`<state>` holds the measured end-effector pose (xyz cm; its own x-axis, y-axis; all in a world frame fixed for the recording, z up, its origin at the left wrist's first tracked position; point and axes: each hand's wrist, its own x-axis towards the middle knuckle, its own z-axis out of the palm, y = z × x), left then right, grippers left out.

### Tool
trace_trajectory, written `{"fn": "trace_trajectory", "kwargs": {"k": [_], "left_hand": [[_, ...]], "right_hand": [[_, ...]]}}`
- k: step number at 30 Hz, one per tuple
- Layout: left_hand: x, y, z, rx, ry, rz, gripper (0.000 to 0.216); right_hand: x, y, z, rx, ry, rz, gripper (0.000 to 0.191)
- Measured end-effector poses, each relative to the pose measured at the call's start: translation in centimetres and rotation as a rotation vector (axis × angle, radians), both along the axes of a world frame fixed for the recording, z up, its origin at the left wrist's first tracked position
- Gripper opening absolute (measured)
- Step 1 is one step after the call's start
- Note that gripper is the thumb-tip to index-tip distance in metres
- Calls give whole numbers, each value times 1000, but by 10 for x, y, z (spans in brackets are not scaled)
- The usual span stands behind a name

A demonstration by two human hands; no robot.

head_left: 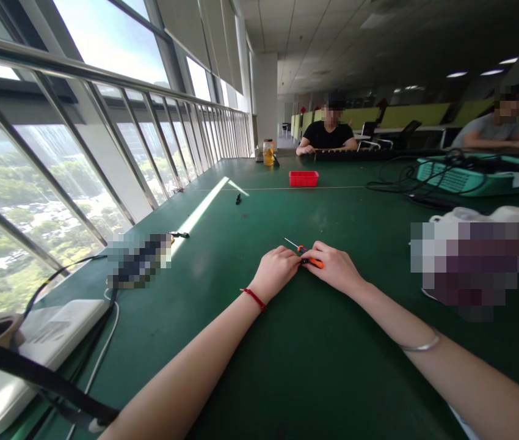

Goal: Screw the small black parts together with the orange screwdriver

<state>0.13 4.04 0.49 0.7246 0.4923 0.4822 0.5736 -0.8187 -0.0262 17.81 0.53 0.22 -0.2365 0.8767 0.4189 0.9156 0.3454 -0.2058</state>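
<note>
A screwdriver [316, 263] with an orange and black handle lies low over the green table, its thin metal shaft pointing up and left. My right hand [335, 266] is closed round the handle, which shows partly between the fingers. Close against it, my left hand [278, 270] has its fingers bent and pressed together. The left fingertips meet the right ones beside a small dark part [304, 261]. Whether that part belongs to the screwdriver or is a separate piece, I cannot tell.
Beyond my hands stand a red tray [304, 178] and a jar [268, 153]; small black pieces [238, 199] lie nearer. A teal basket [452, 177] with cables is at right, a white power strip [35, 354] at left beside the railing [149, 101]. Two people sit beyond.
</note>
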Motion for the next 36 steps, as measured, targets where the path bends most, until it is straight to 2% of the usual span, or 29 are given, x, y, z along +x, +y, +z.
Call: {"fn": "trace_trajectory", "kwargs": {"k": [4,9,18,29,36], "left_hand": [[1,-3,2,36,58,13,20],[0,-3,2,22,30,6,21],[-1,-1,-1,-84,-130,5,20],[-4,4,-1,-245,-210,5,15],[-1,-2,1,-182,-208,77,12]], "right_hand": [[-1,-1,1,-3,-13,-9,19],[-2,-2,2,-14,-14,-19,19],[-1,-1,2,-8,-11,-33,20],[0,-1,2,-6,16,8,19],[-2,-2,2,-7,0,-1,19]]}}
